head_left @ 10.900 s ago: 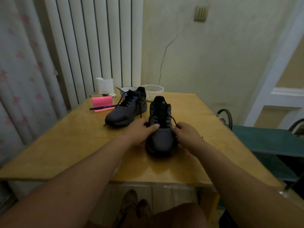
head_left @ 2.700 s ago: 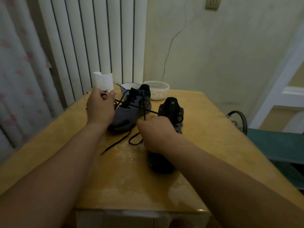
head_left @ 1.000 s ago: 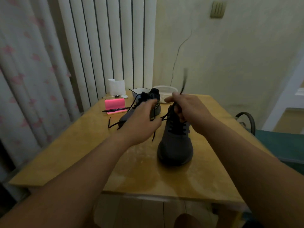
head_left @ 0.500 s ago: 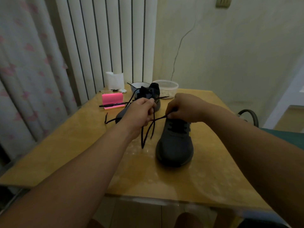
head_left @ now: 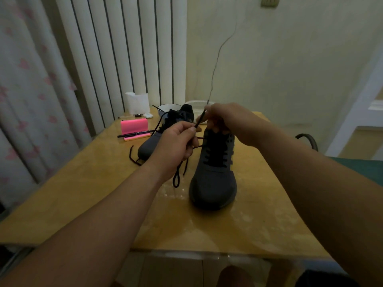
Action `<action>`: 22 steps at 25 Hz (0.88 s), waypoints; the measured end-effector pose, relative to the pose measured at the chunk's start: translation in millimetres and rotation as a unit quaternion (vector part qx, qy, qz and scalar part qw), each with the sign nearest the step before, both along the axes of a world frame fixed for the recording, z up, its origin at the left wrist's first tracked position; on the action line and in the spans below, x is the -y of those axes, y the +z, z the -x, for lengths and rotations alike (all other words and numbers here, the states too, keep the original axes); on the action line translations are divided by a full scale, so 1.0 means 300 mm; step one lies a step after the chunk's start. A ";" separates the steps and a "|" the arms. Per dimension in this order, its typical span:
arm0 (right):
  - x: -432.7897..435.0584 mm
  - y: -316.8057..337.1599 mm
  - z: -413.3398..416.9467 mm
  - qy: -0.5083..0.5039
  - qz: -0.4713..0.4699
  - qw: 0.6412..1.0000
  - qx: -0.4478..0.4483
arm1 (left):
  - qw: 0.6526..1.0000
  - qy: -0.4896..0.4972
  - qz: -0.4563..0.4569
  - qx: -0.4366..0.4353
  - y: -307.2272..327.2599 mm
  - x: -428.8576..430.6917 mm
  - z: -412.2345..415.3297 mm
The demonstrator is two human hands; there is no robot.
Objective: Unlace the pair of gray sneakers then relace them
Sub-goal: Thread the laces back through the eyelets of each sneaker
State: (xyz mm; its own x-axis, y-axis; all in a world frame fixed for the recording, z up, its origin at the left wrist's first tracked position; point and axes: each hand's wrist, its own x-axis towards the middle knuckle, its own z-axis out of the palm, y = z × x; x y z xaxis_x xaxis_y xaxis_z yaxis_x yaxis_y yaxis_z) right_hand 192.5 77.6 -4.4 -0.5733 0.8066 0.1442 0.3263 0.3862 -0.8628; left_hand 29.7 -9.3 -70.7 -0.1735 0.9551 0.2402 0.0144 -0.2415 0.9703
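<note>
1. At ten o'clock on the worktop (head_left: 83, 183) we are seeing a pink block (head_left: 134, 125) with a black pen (head_left: 134, 134) lying along its front. A white paper roll (head_left: 137, 102) is standing behind them.
2. The far sneaker (head_left: 147, 147) is sitting at eleven o'clock from the near one, toe toward us, with a loose lace (head_left: 131, 155) trailing onto the worktop at its left. A white bowl (head_left: 167, 106) and a clear tub (head_left: 196, 103) are sitting behind its heel.
3. Our left hand (head_left: 175, 147) is hovering between the two shoes. Its fingers are curling in, with thumb and forefinger pinching the black lace (head_left: 175, 179), whose slack is hanging in a loop down to the worktop.
4. The near sneaker (head_left: 213, 183) is standing flat mid-worktop, toe pointing to six o'clock, with its lower eyelets laced.
5. Our right hand (head_left: 226, 120) is hovering over that shoe's collar at twelve o'clock. Its fingers are curling in and pinching the same lace near its tip, which is sticking upward.
6. A green chair seat (head_left: 369, 168) is showing at three o'clock, off the worktop.
</note>
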 end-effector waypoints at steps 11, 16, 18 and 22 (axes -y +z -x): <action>0.041 -0.052 -0.047 -0.010 -0.040 0.999 -0.012 | 0.999 -0.028 0.034 -0.011 0.060 -0.040 -0.061; -0.071 -0.107 -0.135 -0.130 -0.091 0.986 0.045 | 0.995 0.065 -0.016 -0.075 -0.007 -0.077 -0.031; -0.091 -0.122 -0.135 -0.115 -0.094 0.983 0.106 | 0.989 0.077 -0.039 -0.116 -0.021 -0.096 -0.043; -0.132 -0.102 -0.126 -0.094 -0.079 0.979 0.165 | 0.982 0.072 -0.059 -0.165 -0.019 -0.143 -0.047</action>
State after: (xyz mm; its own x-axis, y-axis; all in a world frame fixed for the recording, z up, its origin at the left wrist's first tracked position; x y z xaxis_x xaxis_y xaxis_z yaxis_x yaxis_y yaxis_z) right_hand 230.3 117.3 -35.1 -0.4535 0.8847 0.1074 0.6548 0.4125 -0.6333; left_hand 43.7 33.5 -76.5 -0.1982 0.8887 0.4134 0.3661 -0.3241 0.8723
